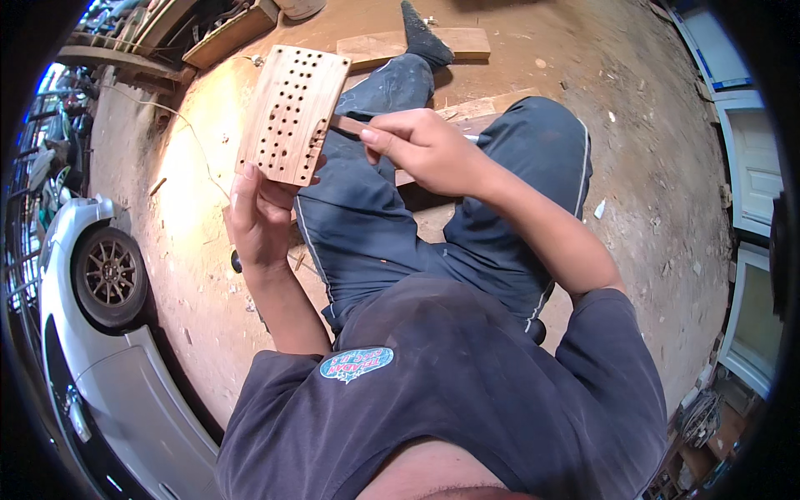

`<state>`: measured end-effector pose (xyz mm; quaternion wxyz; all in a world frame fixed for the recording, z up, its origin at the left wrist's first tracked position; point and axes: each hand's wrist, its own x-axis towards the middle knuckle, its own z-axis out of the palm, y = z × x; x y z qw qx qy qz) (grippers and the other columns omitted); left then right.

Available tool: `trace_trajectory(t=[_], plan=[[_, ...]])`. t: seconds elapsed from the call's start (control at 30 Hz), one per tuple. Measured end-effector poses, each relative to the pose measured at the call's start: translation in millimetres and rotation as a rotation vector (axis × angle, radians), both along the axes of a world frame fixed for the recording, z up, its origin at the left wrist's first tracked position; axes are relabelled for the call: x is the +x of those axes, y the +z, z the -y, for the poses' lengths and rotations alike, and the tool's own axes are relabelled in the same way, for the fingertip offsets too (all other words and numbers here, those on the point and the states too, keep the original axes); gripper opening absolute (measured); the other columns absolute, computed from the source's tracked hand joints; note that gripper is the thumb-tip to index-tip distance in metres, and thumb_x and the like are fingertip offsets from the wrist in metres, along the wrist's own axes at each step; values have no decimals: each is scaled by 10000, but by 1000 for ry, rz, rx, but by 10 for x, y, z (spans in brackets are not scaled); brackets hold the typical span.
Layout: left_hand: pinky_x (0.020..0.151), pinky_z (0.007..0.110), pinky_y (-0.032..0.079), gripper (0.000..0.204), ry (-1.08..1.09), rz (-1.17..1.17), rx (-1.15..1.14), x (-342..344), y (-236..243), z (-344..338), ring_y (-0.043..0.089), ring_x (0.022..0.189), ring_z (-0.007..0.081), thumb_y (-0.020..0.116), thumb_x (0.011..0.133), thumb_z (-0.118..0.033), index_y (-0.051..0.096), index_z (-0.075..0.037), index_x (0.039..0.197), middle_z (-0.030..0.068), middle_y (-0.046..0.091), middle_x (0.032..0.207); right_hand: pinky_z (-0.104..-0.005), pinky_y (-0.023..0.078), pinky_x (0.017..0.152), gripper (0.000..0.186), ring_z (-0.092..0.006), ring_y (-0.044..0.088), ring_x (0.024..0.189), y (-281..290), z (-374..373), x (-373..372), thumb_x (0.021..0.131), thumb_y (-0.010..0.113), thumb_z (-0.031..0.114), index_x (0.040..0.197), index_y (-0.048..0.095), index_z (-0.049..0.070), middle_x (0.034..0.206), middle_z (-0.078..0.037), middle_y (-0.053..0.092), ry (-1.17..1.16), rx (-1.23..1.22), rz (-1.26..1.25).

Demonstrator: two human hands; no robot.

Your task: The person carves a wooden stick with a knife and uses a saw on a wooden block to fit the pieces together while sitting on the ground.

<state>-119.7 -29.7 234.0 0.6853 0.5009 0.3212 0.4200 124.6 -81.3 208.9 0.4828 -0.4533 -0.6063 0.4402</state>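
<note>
A flat, pale wooden board [293, 104] with rows of dark round holes is tilted up above my left leg. My left hand [262, 208] grips it by its lower edge, thumb on the holed face and the other fingers partly hidden behind. My right hand [429, 154] is closed around a narrow, flat brown stick [348, 124]. The stick points left, and its far end meets the board's right edge near a dark, rough notch. Whether the end touches the edge or passes behind it, I cannot tell.
I sit on a dusty floor with legs bent. Past my left foot [427, 37] lies a wooden plank [371, 48]. A silver car [137, 400] stands close on the left, and white framed panels [754, 158] line the right. A thin cable [187, 125] runs along the floor at left.
</note>
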Motion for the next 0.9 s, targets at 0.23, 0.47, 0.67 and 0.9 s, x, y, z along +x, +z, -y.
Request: trace_trajectory(t=[0.23,0.47,0.67,0.9], plan=[[981,461,498,721,72,114,-233,-102,92,-52,623,1177,368,362,1029,-522,400,72,1436,231,582,1346,-353,398,516,349,-173,502,500,-67,-40,31,1001,560,296,790,627,26,568,-74,499,100,34,34],[862,305,506,466,-7,-484,111,-140,-79,-146,645,954,148,706,934,-363,625,18,1190,80,690,1035,-468,440,569,308,-394,584,630,14,17,94,980,595,279,794,584,34,641,-175,565,124,234,649],[719,273,560,412,136,-261,-172,-72,-326,-197,692,808,126,613,994,-381,647,9,1121,80,708,969,-443,523,804,460,-394,669,917,139,-141,261,968,582,440,993,692,-6,938,-234,691,-364,38,520],[705,266,552,384,177,-226,-243,-205,-509,-375,680,795,109,610,1000,-371,648,-3,1102,57,701,949,-410,530,817,436,-360,688,916,-25,2,572,962,596,390,1065,684,-24,981,-238,707,-381,-325,729]])
